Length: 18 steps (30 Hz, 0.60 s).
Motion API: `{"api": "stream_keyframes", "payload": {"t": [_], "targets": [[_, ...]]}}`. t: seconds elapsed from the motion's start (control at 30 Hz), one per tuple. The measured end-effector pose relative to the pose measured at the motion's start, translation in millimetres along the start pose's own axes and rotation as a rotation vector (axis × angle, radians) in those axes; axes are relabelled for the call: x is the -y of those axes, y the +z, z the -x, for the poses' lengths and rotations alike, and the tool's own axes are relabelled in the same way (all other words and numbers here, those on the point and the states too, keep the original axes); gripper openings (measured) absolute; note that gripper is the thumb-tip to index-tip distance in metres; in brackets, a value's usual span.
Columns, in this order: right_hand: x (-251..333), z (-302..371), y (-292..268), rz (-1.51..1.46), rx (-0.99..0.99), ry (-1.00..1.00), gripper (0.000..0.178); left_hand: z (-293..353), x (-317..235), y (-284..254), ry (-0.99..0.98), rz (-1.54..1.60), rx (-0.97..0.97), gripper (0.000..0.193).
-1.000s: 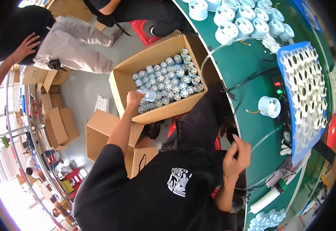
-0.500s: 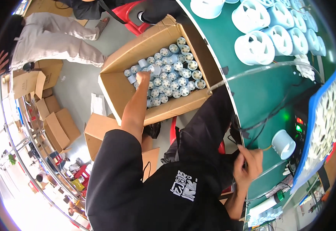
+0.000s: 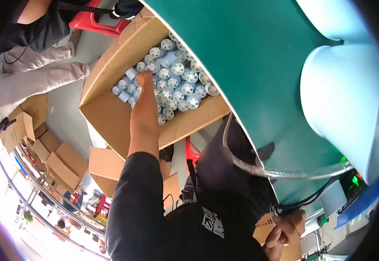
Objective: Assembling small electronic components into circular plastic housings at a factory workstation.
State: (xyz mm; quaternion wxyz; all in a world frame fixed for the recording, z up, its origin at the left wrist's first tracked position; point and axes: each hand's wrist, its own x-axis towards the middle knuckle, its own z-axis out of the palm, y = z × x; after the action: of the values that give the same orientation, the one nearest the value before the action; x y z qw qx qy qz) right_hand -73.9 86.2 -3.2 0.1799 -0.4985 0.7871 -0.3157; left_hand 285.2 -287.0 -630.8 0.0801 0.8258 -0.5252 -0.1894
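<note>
Inside an open cardboard box [image 3: 107, 117], my left hand [image 3: 144, 79] reaches down among several small light-blue cylinders with white fan-like blades [image 3: 177, 68]. A pale blue cylinder [image 3: 131, 73] lies on its side right beside that hand. The left fingers point away from me and are hidden, so what they hold does not show. At the lower right, my right hand [image 3: 288, 228] is closed, its fingers curled near the table edge. Black cables [image 3: 300, 203] run across to its fingertips, and it appears to grip a cable end there.
A green table [image 3: 241, 52] borders the box on the right. Large light-blue cylinders [image 3: 337, 91] loom close at its right side. A clear tube [image 3: 285, 173] arcs over its edge. Another light-blue cylinder [image 3: 334, 196] stands near lit indicators. A person's legs [image 3: 46, 78] and red stool [image 3: 98, 26] are beyond the box.
The view has shifted closer over the table. Earlier my left hand held a light-blue cylinder above the others; now that cylinder is not visible in it. My right hand remains closed near the cables.
</note>
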Motion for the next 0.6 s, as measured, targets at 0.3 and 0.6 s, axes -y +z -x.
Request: {"api": "stream_keyframes", "payload": {"t": [0.3, 0.6], "targets": [[0, -9, 14, 0.034, -0.007, -0.016, 0.014, 73, -56, -15, -0.079, 0.282, -0.025, 0.036], [-7, -14, 12, -0.151, -0.084, -0.072, 0.019, 216, -158, -210, 0.088, 0.873, 0.181, 0.032]]}}
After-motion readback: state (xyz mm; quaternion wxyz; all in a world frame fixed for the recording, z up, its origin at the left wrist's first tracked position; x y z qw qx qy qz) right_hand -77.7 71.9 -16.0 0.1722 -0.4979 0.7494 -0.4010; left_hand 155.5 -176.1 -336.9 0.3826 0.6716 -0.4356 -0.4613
